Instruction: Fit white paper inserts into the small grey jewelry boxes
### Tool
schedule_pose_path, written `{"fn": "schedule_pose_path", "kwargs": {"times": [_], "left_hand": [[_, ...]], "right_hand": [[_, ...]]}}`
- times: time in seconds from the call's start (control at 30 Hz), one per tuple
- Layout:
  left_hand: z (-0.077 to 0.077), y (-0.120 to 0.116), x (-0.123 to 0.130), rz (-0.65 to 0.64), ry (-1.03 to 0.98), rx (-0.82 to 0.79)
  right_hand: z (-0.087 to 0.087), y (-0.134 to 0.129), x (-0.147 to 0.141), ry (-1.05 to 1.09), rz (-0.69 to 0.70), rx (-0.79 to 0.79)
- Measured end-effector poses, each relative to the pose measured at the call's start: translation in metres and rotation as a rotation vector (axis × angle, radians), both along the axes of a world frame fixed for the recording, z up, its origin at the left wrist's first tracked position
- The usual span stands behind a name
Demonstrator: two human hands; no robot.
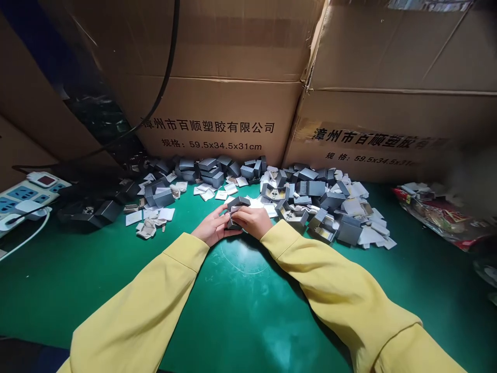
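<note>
A small dark grey hinged box sits between my two hands over the green table, its lid raised. My left hand is closed around the box's left side, thumb and fingers against it. From the right, my right hand reaches in with its fingers at the box's inside; part of the box is hidden behind them. Just beyond lie loose white card pieces and a heap of similar grey boxes. To the right a larger pile mixes open and closed boxes with white inserts.
Large brown cartons stand along the back of the green table. A power strip with cables lies at the left, and a black cable hangs down. Red printed plastic packaging rests at the right.
</note>
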State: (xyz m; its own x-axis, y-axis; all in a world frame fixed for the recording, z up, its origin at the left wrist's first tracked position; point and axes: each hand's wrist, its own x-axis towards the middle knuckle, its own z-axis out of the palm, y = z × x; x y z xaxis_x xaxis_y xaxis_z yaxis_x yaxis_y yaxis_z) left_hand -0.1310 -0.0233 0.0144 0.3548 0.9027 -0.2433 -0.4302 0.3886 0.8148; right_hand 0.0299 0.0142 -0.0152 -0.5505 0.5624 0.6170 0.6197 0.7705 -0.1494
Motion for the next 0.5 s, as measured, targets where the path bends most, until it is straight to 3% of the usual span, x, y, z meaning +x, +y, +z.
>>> {"fn": "schedule_pose_path", "kwargs": {"times": [0.5], "left_hand": [[0.0001, -0.0012, 0.0027, 0.050, 0.036, -0.003]], "right_hand": [[-0.0061, 0.0047, -0.0014, 0.041, 0.035, 0.039]]}}
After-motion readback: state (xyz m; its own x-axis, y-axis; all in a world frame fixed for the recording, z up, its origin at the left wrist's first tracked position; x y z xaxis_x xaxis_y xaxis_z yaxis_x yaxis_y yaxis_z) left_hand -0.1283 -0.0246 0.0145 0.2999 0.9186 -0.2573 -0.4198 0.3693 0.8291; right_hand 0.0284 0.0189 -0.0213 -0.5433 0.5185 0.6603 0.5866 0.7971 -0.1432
